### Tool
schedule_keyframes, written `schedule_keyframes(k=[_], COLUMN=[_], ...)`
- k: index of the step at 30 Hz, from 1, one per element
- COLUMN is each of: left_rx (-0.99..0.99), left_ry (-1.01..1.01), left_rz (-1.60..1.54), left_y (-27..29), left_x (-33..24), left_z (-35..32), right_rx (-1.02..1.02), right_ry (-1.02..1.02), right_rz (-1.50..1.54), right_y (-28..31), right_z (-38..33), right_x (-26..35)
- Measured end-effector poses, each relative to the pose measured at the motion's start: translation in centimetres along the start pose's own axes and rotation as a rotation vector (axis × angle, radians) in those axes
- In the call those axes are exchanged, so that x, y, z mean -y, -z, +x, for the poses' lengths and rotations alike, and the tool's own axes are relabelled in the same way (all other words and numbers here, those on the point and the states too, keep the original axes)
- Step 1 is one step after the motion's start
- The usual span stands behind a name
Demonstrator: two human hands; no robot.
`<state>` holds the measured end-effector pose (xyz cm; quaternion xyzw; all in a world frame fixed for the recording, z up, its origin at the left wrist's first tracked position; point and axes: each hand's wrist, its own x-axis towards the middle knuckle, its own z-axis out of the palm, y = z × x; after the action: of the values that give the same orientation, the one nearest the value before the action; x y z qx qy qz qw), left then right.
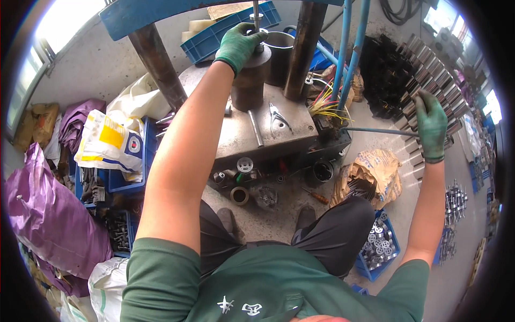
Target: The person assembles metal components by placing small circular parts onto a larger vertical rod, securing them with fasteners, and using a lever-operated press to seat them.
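My left hand, in a green glove, closes its thumb and fingers around an upright metal shaft. This stands over a thick steel cylinder on the press bed. My right hand, gloved too, is stretched out to the right with its fingers pointing up and straight. Its palm meets the end of a long blue-grey lever; no fingers show wrapped around it. On the bed in front of the cylinder lie a metal rod and a pair of pliers.
Steel columns flank the cylinder. Coloured wires hang beside the bed. A torn paper sack and a blue crate of metal wheels stand right of my legs. Purple sacks lie left; stacked metal tubes rise far right.
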<state>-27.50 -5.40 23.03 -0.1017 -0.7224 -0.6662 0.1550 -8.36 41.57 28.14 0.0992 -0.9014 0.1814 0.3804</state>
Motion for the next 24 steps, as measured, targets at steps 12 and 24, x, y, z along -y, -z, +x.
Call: schedule_keyframes(k=[12,24], left_rx=[0.016,-0.205], left_ry=[-0.067,-0.724], left_rz=[0.257,0.411], left_y=[0.2,-1.7], left_x=[0.7,-1.6], left_z=[0.8,-11.2], right_rx=[0.135,0.282], right_ry=[-0.177,0.125], right_rz=[-0.113,-0.364], right_y=[-1.2,3.0], right_z=[5.2,-5.6], right_x=[-3.4,-0.8])
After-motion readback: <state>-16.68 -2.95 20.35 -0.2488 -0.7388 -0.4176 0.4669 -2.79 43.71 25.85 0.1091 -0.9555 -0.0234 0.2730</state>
